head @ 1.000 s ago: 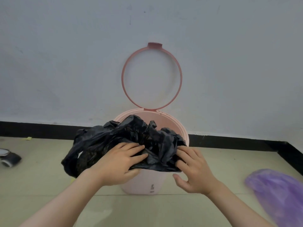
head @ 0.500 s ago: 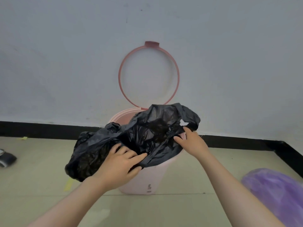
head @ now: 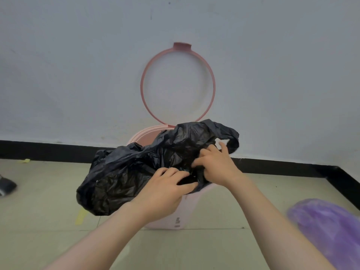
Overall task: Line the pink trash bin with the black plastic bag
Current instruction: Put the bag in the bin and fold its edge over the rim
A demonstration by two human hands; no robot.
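left hand (head: 165,191): closed, fingers curled into a fold of the black plastic bag (head: 136,172) at the near edge of the bin mouth; pinching film, not the bin itself as far as visible.
right hand (head: 216,166): partly closed, fingertips dug into the bag's crumpled middle, thumb raised toward the loop at the bag's upper right; gripping film, exact pinch hidden by folds.
hands relative: just beside each other, both over the near-right part of the rim.
bag: bunched, mostly above and outside the bin; large lobe hangs over the left side, well down the outer wall; mouth not visibly opened.
pink trash bin (head: 187,213): upright on the floor, against the wall; far rim arc bare and visible, near rim covered by bag and hands.
clamp ring (head: 143,90): hinged up, leaning on the wall, clear of the bag.
done: bin open, ring lifted, bag brought to the mouth.
left: find and spread the bag opening, push body inside, fold edge over the whole rim, drop ring.
progress guess: early, well under half.
bin interior: mostly hidden; cannot tell whether any film is inside.
floor, right near corner: blurred purple bag (head: 329,228), well apart from the bin.
floor, left edge: dark object (head: 6,187), unidentifiable.
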